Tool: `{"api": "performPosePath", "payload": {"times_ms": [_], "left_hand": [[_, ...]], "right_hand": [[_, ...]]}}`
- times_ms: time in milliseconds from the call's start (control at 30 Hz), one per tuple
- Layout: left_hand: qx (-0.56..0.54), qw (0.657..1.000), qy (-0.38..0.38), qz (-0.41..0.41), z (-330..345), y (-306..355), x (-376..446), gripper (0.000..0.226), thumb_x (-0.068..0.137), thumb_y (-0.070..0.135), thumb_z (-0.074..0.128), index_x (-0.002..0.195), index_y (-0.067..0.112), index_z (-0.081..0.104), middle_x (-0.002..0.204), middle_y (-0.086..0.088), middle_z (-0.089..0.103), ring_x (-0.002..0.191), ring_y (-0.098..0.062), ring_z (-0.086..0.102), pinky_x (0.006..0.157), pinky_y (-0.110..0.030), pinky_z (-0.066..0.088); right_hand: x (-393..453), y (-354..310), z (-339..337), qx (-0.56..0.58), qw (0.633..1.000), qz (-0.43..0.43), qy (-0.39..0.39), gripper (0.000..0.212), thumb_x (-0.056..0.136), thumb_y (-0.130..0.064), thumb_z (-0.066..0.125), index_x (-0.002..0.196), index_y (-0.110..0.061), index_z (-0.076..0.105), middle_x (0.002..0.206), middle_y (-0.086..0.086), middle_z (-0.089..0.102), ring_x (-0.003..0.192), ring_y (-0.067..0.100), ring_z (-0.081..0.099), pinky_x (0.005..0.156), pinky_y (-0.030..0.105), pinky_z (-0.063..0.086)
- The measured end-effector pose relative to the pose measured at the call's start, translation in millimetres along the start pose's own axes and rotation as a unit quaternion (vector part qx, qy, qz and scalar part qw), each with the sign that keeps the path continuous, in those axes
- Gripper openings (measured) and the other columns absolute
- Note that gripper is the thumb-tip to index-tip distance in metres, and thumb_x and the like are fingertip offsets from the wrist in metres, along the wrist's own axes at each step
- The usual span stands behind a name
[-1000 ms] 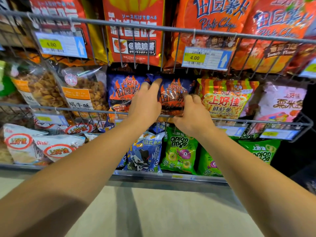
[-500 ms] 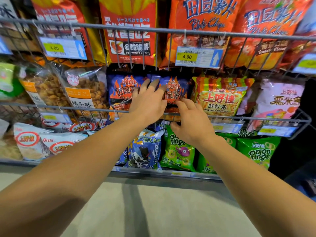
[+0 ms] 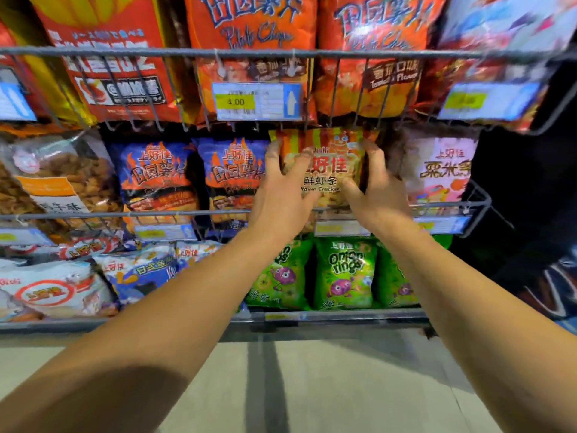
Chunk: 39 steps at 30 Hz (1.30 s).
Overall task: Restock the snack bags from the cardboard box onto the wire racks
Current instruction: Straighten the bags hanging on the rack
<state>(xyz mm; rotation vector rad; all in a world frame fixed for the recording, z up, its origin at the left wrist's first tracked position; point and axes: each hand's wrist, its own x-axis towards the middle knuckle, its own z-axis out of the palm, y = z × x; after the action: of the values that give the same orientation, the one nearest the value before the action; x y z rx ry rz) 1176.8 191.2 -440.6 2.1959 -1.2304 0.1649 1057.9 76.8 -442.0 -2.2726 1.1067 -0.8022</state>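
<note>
Both hands on one striped orange-and-green prawn cracker bag (image 3: pixel 324 170) standing in the middle wire rack (image 3: pixel 187 213). Left hand (image 3: pixel 278 195) spread, fingers curled over the bag's left edge; right hand (image 3: pixel 379 195) likewise clasping its right edge. Printed on the bag: "Prawn Crackers". Just left, two blue flame-printed chip bags (image 3: pixel 232 179). Above, yellow price tag (image 3: pixel 235 102) reading "4.00". Below, green foil bags (image 3: pixel 345 273) marked "Onion rings".

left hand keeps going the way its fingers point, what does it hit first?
Probably the prawn cracker bag: the left hand already has fingers on its left edge, pointing up and into the rack. What lies behind the bag is hidden.
</note>
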Motion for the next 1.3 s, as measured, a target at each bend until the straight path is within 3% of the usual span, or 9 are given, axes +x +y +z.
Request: {"api": "performPosePath", "payload": {"times_ms": [133, 267, 367, 467, 633, 733, 867, 1033, 1300], "left_hand": [[-0.006, 0.999, -0.014, -0.045, 4, 3, 5, 0.064, 0.091, 0.034, 0.072, 0.146, 0.031, 0.039, 0.162, -0.003, 0.002, 0.108, -0.037, 0.06, 0.092, -0.04, 0.05], [0.006, 0.996, -0.04, -0.085, 1, 12, 6, 0.068, 0.093, 0.036, 0.069, 0.15, 0.037, 0.031, 0.158, 0.004, 0.004, 0.114, -0.035, 0.057, 0.093, -0.04, 0.049], [0.047, 0.992, -0.061, -0.095, -4, 21, 6, 0.072, 0.094, 0.039, 0.066, 0.152, 0.042, 0.023, 0.158, 0.003, 0.007, 0.123, -0.038, 0.051, 0.096, -0.05, 0.05], [0.116, 0.986, -0.069, -0.099, -11, 35, 2, 0.072, 0.094, 0.04, 0.063, 0.155, 0.032, 0.025, 0.158, -0.011, 0.013, 0.136, -0.039, 0.029, 0.104, -0.054, 0.043], [0.177, 0.983, -0.002, -0.058, -10, 68, -13, 0.074, 0.085, 0.031, 0.069, 0.151, 0.023, 0.036, 0.157, -0.015, 0.022, 0.138, -0.038, 0.021, 0.109, -0.053, 0.031], [0.195, 0.979, -0.042, -0.031, 6, 77, -9, 0.077, 0.082, 0.033, 0.072, 0.15, 0.03, 0.037, 0.155, -0.014, 0.025, 0.139, -0.038, 0.019, 0.111, -0.054, 0.027], [0.203, 0.978, -0.043, -0.035, 19, 74, 1, 0.065, 0.085, 0.037, 0.069, 0.143, 0.023, 0.044, 0.147, -0.021, 0.036, 0.132, -0.048, 0.028, 0.1, -0.059, 0.04], [0.22, 0.974, -0.058, 0.0, 15, 67, 6, 0.074, 0.086, 0.044, 0.069, 0.151, 0.027, 0.039, 0.146, -0.021, 0.039, 0.123, -0.048, 0.034, 0.093, -0.059, 0.046], [0.218, 0.962, -0.165, -0.016, -19, 85, 11, 0.079, 0.089, 0.05, 0.064, 0.154, 0.029, 0.024, 0.149, -0.014, 0.028, 0.135, -0.04, 0.023, 0.105, -0.052, 0.04]], "right_hand": [[12, 3, 2, -0.044, 0.997, 0.025, -0.057, 0.058, 0.098, -0.051, 0.051, 0.15, -0.037, 0.027, 0.117, 0.02, 0.067, 0.108, 0.045, 0.061, 0.088, 0.048, 0.049], [16, 3, -6, -0.058, 0.993, 0.015, -0.103, 0.06, 0.1, -0.051, 0.048, 0.154, -0.038, 0.024, 0.113, 0.019, 0.068, 0.107, 0.043, 0.062, 0.075, 0.04, 0.04], [18, 9, -19, -0.047, 0.989, -0.005, -0.143, 0.065, 0.099, -0.053, 0.052, 0.154, -0.036, 0.022, 0.12, 0.017, 0.066, 0.113, 0.041, 0.061, 0.083, 0.041, 0.047], [6, 21, -42, -0.017, 0.986, -0.031, -0.162, 0.074, 0.096, -0.049, 0.057, 0.154, -0.047, 0.011, 0.133, 0.008, 0.057, 0.122, 0.033, 0.054, 0.096, 0.047, 0.049], [-19, 69, -78, -0.077, 0.993, -0.074, -0.048, 0.06, 0.092, -0.032, 0.062, 0.148, -0.024, 0.042, 0.141, 0.007, 0.042, 0.125, 0.033, 0.038, 0.102, 0.047, 0.041], [-6, 96, -91, -0.151, 0.978, -0.121, 0.075, 0.056, 0.085, -0.025, 0.065, 0.138, -0.01, 0.054, 0.143, 0.02, 0.044, 0.125, 0.035, 0.035, 0.102, 0.051, 0.045], [16, 111, -96, -0.18, 0.978, -0.055, -0.09, 0.069, 0.087, -0.041, 0.065, 0.151, -0.031, 0.04, 0.161, 0.008, 0.024, 0.142, 0.036, 0.027, 0.114, 0.049, 0.032], [24, 104, -96, -0.203, 0.971, -0.029, -0.124, 0.07, 0.089, -0.054, 0.059, 0.152, -0.038, 0.034, 0.163, 0.002, 0.018, 0.142, 0.033, 0.026, 0.114, 0.044, 0.025], [27, 74, -131, -0.223, 0.959, -0.004, -0.178, 0.068, 0.089, -0.054, 0.062, 0.148, -0.034, 0.037, 0.159, 0.001, 0.021, 0.145, 0.031, 0.021, 0.116, 0.046, 0.027]]}}
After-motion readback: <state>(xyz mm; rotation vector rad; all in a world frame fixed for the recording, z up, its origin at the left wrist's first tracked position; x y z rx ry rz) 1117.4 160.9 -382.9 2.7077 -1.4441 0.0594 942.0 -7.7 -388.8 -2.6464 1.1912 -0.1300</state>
